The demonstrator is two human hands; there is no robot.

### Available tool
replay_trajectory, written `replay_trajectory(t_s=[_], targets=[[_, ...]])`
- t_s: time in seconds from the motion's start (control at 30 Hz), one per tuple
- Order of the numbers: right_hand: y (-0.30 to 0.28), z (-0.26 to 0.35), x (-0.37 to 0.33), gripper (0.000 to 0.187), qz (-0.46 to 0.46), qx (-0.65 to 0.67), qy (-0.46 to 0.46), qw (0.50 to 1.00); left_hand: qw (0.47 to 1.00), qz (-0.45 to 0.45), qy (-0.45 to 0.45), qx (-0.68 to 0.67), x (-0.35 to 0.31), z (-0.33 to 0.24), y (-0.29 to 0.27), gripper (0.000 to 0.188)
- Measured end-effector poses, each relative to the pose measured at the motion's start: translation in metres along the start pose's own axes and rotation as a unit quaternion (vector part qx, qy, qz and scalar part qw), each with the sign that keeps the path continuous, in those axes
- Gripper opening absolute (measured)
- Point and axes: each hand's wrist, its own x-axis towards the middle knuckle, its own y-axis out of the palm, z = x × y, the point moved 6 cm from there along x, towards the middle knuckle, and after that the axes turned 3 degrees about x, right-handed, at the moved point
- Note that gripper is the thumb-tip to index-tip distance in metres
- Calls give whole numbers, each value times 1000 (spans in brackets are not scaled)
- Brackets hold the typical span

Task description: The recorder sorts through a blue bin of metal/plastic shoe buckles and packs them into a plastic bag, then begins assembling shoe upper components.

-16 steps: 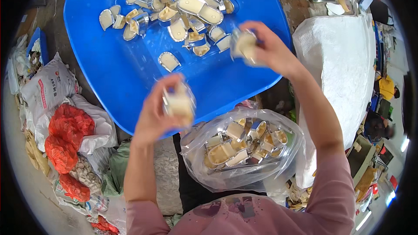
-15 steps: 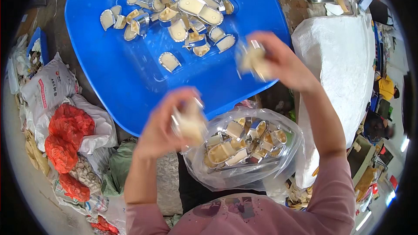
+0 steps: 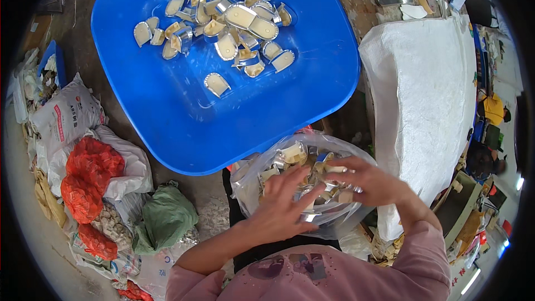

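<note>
A clear plastic bag (image 3: 251, 189) stands with its mouth wide, in front of my body. Inside it is a pile of small cream, arch-shaped parts (image 3: 292, 153) with shiny silver bands. My left hand (image 3: 283, 198) is over the left part of the bag, palm down with its fingers spread. Across from it, my right hand (image 3: 370, 181) reaches in from the right, fingers apart and bent over the parts. Neither hand visibly holds a part, though the fingertips overlap the pile. Beyond the bag sits a blue tub (image 3: 184, 134) with a heap of the same parts (image 3: 225, 47).
A large white woven sack (image 3: 426, 95) bulges along the right side. To the left lie red bags (image 3: 92, 161), a green bag (image 3: 167, 217) and a printed white sack (image 3: 72, 108). One loose part (image 3: 216, 85) lies apart from the heap in the tub.
Both hands have come down from over the tub's near side to the bag. The parts they held earlier have been let go. The view has shifted slightly.
</note>
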Motion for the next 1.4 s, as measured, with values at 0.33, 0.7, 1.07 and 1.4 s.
replay_trajectory(t_s=[0.33, 0.7, 1.07, 1.4], targets=[[-100, -85, 189, 77, -189, -127, 84, 970, 866, -320, -384, -14, 40, 242, -97, 68], [-56, -123, 270, 69, -246, -223, 218, 918, 881, -358, -309, 39, 105, 273, -64, 51], [-17, -94, 237, 52, -86, -235, 123, 960, 771, -366, -384, -353, 61, 284, -47, 33], [-21, -32, 228, 49, -105, -331, -2, 938, 738, -406, -291, -453, 52, 233, -96, 32]])
